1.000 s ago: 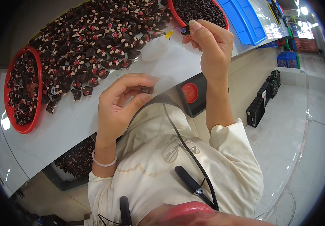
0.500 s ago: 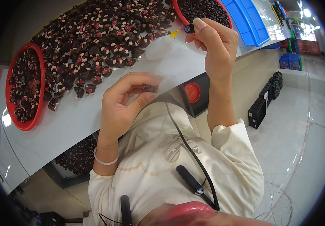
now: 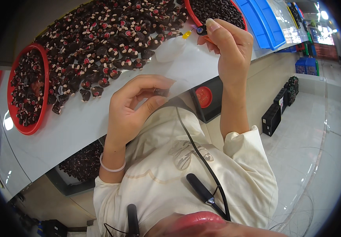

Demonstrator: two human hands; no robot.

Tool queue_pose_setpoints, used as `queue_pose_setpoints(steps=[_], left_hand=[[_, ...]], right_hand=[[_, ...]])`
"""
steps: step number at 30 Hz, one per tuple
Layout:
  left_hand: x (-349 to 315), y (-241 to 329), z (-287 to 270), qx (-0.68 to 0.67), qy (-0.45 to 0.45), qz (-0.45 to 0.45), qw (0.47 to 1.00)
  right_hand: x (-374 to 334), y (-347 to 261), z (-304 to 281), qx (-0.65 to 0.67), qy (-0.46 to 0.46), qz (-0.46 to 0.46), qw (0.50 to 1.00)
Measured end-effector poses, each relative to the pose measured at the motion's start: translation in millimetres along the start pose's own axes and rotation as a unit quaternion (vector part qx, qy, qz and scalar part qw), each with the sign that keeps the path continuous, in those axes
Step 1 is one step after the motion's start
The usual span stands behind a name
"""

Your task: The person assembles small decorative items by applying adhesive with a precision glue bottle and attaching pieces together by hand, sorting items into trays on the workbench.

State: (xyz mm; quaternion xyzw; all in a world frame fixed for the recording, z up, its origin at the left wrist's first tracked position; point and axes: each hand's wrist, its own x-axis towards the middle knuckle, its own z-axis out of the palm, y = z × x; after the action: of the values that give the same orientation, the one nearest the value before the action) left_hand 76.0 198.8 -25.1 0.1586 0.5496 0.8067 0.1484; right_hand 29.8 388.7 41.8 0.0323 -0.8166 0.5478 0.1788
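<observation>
My left hand [image 3: 125,108] is closed near the table's front edge, thumb and fingers pinching a small dark brown piece [image 3: 161,92]; most of the piece is hidden. Farther right and higher, my right hand [image 3: 233,49] is closed around a slim applicator with a round black end [image 3: 202,30] and a yellow nozzle [image 3: 187,34]. The nozzle points left, away from the dark piece. Between the hands lies a pale, cloudy patch [image 3: 168,51], possibly thin plastic. Many dark pieces with red and cream parts [image 3: 111,43] are spread over the white table [image 3: 71,130].
A red tray [image 3: 46,93] of similar pieces stands at the left. Another red tray [image 3: 189,10] of small dark parts and a blue tray [image 3: 263,23] are at the far right. Under the table, one dark drawer [image 3: 71,190] holds parts; another has a red dish [image 3: 203,97].
The whole view has shifted slightly. Both hands keep nearly the same pose and hold the same things.
</observation>
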Motion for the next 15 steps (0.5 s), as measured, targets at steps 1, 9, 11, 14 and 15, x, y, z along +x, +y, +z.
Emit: queue_pose_setpoints(steps=[1, 9, 11, 14, 15], left_hand=[[0.3, 0.3, 0.4, 0.0, 0.001, -0.003, 1.0], [1.0, -0.5, 1.0, 0.002, -0.005, 0.006, 1.0], [-0.8, -1.2, 0.6, 0.0, -0.002, 0.009, 1.0], [-2.6, -2.5, -1.4, -0.016, 0.005, -0.008, 1.0], [-2.0, -2.8, -2.4, -0.017, 0.0, 0.006, 1.0]], right_hand=[[0.1, -0.3, -0.5, 0.001, -0.003, 0.001, 1.0], [-0.3, -5.2, -5.0, -0.021, -0.033, 0.011, 0.999], [-1.5, -3.0, -5.7, -0.024, -0.039, 0.023, 0.999], [-6.3, 13.3, -12.6, 0.001, -0.062, 0.067, 0.996], [-9.1, 17.2, -12.3, -0.004, -0.054, 0.062, 0.997]])
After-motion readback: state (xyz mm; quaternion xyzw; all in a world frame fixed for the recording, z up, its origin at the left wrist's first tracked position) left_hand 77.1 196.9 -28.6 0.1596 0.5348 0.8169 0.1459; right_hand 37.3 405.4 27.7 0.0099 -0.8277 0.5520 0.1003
